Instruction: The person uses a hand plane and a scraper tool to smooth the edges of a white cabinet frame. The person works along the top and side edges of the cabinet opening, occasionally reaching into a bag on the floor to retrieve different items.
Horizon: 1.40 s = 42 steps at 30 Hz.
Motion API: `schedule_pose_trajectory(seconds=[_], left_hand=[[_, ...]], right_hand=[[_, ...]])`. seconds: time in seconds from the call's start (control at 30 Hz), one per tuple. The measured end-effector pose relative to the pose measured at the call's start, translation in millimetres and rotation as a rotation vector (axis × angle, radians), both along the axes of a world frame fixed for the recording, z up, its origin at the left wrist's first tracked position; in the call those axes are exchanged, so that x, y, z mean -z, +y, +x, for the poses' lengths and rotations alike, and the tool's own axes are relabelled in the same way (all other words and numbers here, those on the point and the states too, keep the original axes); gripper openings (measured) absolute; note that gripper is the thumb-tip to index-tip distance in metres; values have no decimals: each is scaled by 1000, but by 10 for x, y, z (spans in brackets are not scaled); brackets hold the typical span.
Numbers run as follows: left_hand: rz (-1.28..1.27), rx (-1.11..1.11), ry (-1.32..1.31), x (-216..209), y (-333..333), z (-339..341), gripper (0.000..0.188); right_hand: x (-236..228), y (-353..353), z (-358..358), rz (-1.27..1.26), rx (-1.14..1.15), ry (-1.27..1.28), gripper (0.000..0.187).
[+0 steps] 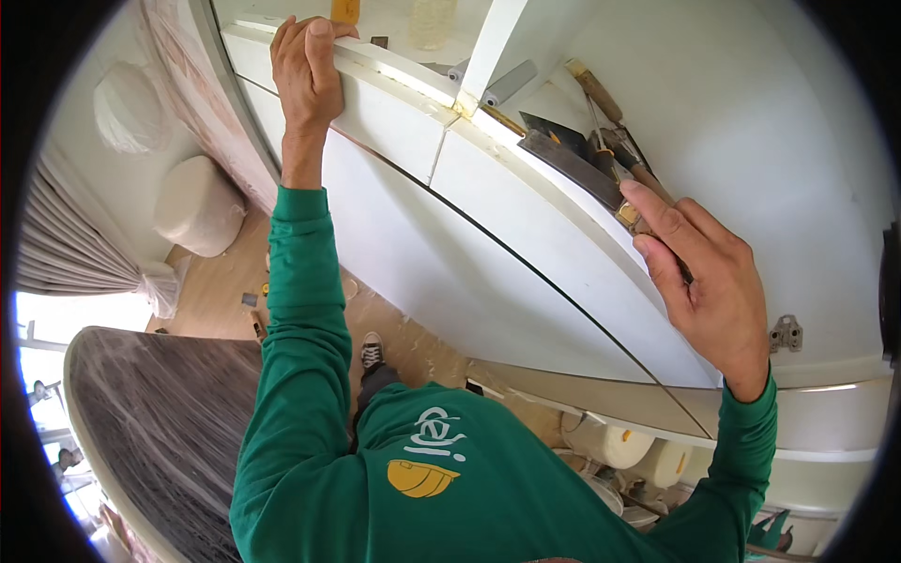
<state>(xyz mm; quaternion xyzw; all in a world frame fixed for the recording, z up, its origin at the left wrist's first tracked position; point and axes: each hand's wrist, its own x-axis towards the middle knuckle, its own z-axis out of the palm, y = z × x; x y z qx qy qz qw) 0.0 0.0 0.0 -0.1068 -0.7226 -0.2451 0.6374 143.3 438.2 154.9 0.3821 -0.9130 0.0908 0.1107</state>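
My left hand [310, 75] rests at the far left on the top edge of the white cabinet front [389, 108], its fingers curled over that edge and the thumb upward. On the right, my right hand [699, 267] is closed round the handle of a flat-bladed chisel [572, 171]. Its long dark blade points left and lies along the cabinet's edge. Most of the handle is hidden in my palm. Just beyond it lie a dark-bladed putty knife [554, 129], a wooden-handled tool [594, 91] and other hand tools, partly overlapping.
A white upright divider [493, 52] splits the cabinet. Grey rolls [510, 83] lie beside it. A metal hinge [786, 333] sticks out at the right. Behind me at left stand a plastic-wrapped sofa [160, 422] and a wrapped pouf [199, 206]. Buckets [608, 441] stand below the cabinet.
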Motion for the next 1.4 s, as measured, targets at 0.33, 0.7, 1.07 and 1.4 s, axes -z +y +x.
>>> schedule_pose_trajectory(seconds=[0.33, 0.7, 1.07, 1.4], left_hand=[[9, -20, 11, 18, 6, -5, 70], [34, -31, -15, 14, 39, 10, 71], [47, -7, 10, 6, 73, 14, 71], [37, -12, 6, 29, 55, -16, 73]], right_hand=[[62, -37, -63, -23, -18, 38, 46], [198, -26, -135, -48, -52, 75, 45], [263, -93, -197, -52, -75, 121, 44], [241, -151, -181, -55, -46, 55, 48]])
